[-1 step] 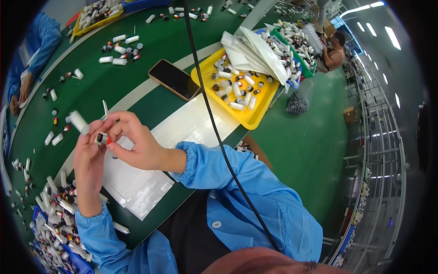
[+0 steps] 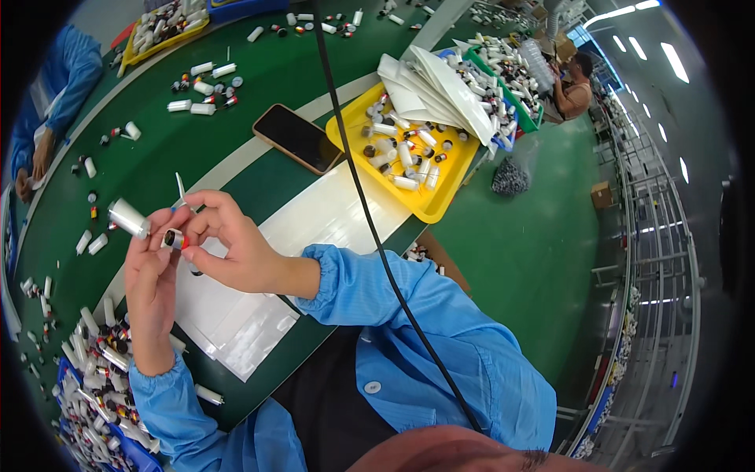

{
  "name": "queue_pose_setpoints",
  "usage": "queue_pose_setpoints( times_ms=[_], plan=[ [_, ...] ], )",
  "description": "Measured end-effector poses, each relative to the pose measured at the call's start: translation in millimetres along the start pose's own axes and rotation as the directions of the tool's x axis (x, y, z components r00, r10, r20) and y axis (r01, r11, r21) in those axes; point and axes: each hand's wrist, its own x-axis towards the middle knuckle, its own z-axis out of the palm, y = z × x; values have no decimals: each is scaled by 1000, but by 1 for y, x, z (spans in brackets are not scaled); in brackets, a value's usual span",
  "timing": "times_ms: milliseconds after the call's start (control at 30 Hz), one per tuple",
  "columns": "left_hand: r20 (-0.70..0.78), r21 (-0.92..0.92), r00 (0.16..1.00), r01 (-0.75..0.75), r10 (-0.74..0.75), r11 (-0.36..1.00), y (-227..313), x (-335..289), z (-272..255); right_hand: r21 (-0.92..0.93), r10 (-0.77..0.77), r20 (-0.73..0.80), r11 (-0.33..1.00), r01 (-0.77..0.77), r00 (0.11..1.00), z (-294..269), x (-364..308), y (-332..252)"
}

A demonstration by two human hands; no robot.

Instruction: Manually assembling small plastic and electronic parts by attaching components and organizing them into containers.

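Observation:
My left hand (image 2: 153, 287) is closed on a white cylinder (image 2: 128, 219) whose body sticks out to the left past the fingertips. Against its fingers, my right hand (image 2: 236, 245) pinches a small cap-like part (image 2: 174, 239), black and silver with a red end. A thin white strip (image 2: 180, 189) juts up beyond the right fingertips; what it belongs to is hidden. Below the right hand, white sheets (image 2: 228, 315) lie on the green table (image 2: 236, 161). At lower left, a heap of similar white cylinders (image 2: 110, 358) fills and surrounds a blue bin (image 2: 141, 452).
A phone (image 2: 297, 139) lies beside a yellow tray (image 2: 432, 208) of loose parts, with white sheets (image 2: 425, 86) stacked on its far side. A black cable (image 2: 354, 161) hangs across the view. A co-worker's hands (image 2: 35, 165) are at far left; another person (image 2: 572, 90) is at back right.
The white cylinder has tipped further over to the left and now shows sharply instead of blurred. My left fingers have shifted slightly; my right hand stays nearly in place.

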Motion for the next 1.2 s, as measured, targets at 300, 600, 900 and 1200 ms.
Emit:
queue_pose_setpoints(
  times_ms=[300,600,900,1200],
  plan=[
    [-75,89,997,21,-14,996,-12,10,-8,11,71,-74,997,-71,995,-5,2,4],
    [-26,23,999,28,-27,999,-10,6,-4,-51,-49,-100,998,44,994,-9,-1,19],
    [40,77,999,-24,21,997,-8,5,-9,260,284,-35,928,-265,958,-9,9,-2],
    [1,174,999,-52,53,983,-10,4,-9,387,408,55,833,-396,911,-12,8,1]
  ],
)
